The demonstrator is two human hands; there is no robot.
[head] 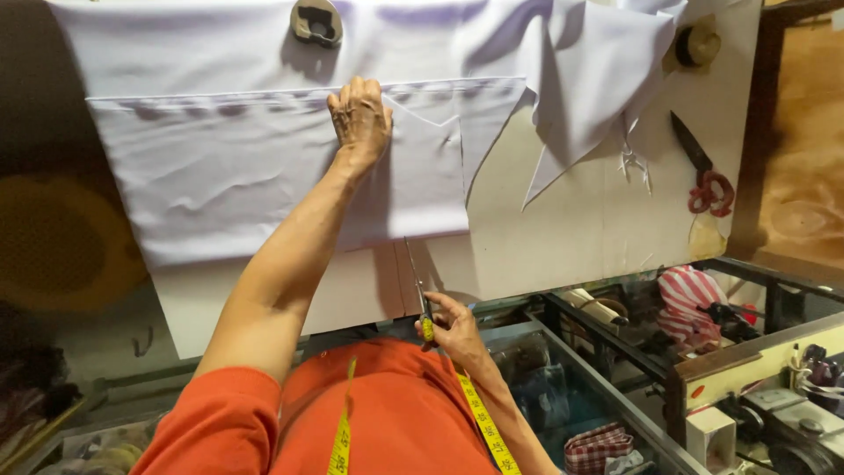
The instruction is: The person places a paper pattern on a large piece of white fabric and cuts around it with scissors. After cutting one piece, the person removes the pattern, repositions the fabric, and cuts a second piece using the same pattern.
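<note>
At lower centre the right hand (455,327) grips scissors (417,283) entering the white cloth (264,176) on the counter (580,220). Further up, the flat, open left hand (359,116) presses it. If the cloth slips, the cut may wander.

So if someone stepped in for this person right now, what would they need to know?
Left hand: flat on the white cloth, pinning it to the cutting table.
Right hand: holds yellow-handled scissors, tips at the cloth's near edge.
Done: the cloth is spread out, with one stepped edge already cut at the right.
Left: the cut from the near edge is not visibly started.
Spare red-handled scissors lie at the right.
</note>
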